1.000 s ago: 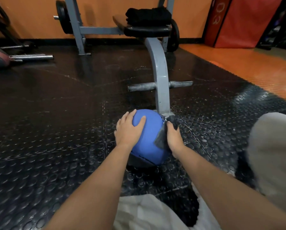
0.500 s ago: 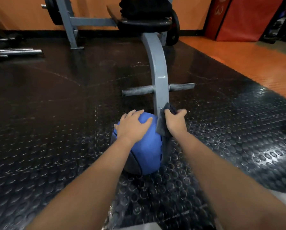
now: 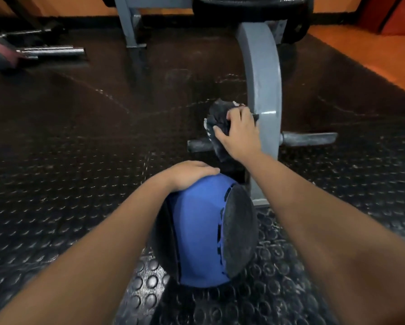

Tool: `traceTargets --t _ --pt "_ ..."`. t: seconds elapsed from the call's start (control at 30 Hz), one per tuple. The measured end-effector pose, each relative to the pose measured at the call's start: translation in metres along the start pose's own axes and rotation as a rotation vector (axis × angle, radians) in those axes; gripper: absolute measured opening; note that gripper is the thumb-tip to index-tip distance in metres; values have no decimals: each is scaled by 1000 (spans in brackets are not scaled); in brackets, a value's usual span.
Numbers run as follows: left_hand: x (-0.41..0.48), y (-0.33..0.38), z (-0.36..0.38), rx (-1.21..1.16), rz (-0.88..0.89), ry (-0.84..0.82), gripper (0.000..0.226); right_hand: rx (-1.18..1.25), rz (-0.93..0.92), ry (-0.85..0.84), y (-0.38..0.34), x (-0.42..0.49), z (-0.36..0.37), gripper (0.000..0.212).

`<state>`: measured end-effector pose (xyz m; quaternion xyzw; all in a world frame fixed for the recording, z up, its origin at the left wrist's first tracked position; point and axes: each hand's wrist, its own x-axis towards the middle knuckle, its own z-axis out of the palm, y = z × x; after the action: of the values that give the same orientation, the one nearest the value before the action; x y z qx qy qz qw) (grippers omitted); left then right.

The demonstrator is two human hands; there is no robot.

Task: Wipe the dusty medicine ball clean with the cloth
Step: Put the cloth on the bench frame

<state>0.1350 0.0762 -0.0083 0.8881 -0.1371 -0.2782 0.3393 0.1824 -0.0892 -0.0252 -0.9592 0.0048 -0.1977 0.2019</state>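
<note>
Medicine ball (image 3: 196,231) sits on the studded rubber floor (image 3: 56,184) close in front of the person, between the forearms, its grey side panel turned toward the right arm. In the head view the left hand (image 3: 192,174) lies flat on top, fingers relaxed, steadying it. The right hand (image 3: 240,134) is off the ball, beyond and above it beside the bench leg (image 3: 264,90), fingers bunched round the cloth (image 3: 216,116). To wipe that panel, the cloth must come down and back.
</note>
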Motion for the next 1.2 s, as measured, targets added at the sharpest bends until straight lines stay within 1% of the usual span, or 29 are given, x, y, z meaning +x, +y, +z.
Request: traceTargets --t 0.07,0.1,0.13,0.27,0.33,0.4,0.43,0.47,0.5,0.53,0.57,0.6,0.63,0.67,0.7,0.73,0.77,0.8,0.83,0.9,0.93,1.0,1.03,1.07,1.13,1.17,1.2 --pt "7 -1 -4 -24 -28 -23 41 -173 25 -189 11 6 9 48" --pt "10 -2 -5 -41 -44 -23 41 -222 33 -281 15 6 14 53" --pt "12 -3 -5 -58 -55 -18 40 -242 36 -331 18 4 16 56" --pt "16 -1 -6 -108 -97 -16 36 -209 44 -384 18 5 11 60" --pt "14 3 -2 -139 -122 -8 33 -161 37 -372 16 5 1 59" --pt "13 7 4 -147 -154 10 37 -78 53 -311 9 2 -9 55" --pt "10 8 8 -131 -163 26 39 -47 67 -302 4 -2 -13 52" --pt "7 11 11 -116 -167 68 40 -21 88 -336 -3 -7 -21 47" --pt "3 13 13 -110 -166 127 38 7 124 -448 -9 -11 -27 40" --pt "-3 15 13 -114 -153 184 34 58 154 -630 -17 -18 -35 33" --pt "-7 16 14 -114 -134 220 29 109 176 -870 -23 -26 -41 32" --pt "-12 17 11 -99 -122 212 27 159 187 -1091 -30 -34 -51 44" --pt "-18 18 7 -72 -122 167 26 162 207 -1259 -37 -43 -61 62" --pt "-20 16 4 -41 -129 102 27 129 243 -1360 -40 -52 -66 83" --pt "-25 16 -1 -13 -145 21 28 74 286 -1399 -42 -59 -71 101" --pt "-27 18 -6 11 -150 -52 29 28 302 -1388 -42 -65 -75 114" --pt "-30 22 -13 44 -150 -123 30 -7 307 -1364 -41 -69 -78 120" --pt "-33 27 -20 86 -149 -179 30 -26 309 -1341 -42 -70 -84 119" --pt "-36 33 -27 124 -153 -211 28 -26 354 -1338 -42 -72 -87 112" --pt "-40 46 -42 174 -149 -263 19 19 467 -1307 -44 -79 -94 84" --pt "-43 52 -47 187 -132 -273 18 32 472 -1280 -44 -84 -95 81" --pt "-47 64 -55 209 -92 -257 17 9 416 -1234 -43 -94 -99 96" --pt "-48 69 -57 233 -71 -249 15 21 378 -1205 -42 -95 -101 96" --pt "-49 74 -56 261 -54 -249 14 33 341 -1167 -41 -97 -104 90" --pt "-52 80 -43 297 -87 -332 14 14 292 -1159 -45 -96 -106 79" --pt "-52 80 -33 308 -137 -404 15 -2 282 -1146 -46 -94 -105 82" --pt "-54 80 -23 325 -187 -459 22 -5 276 -1133 -49 -94 -103 88"
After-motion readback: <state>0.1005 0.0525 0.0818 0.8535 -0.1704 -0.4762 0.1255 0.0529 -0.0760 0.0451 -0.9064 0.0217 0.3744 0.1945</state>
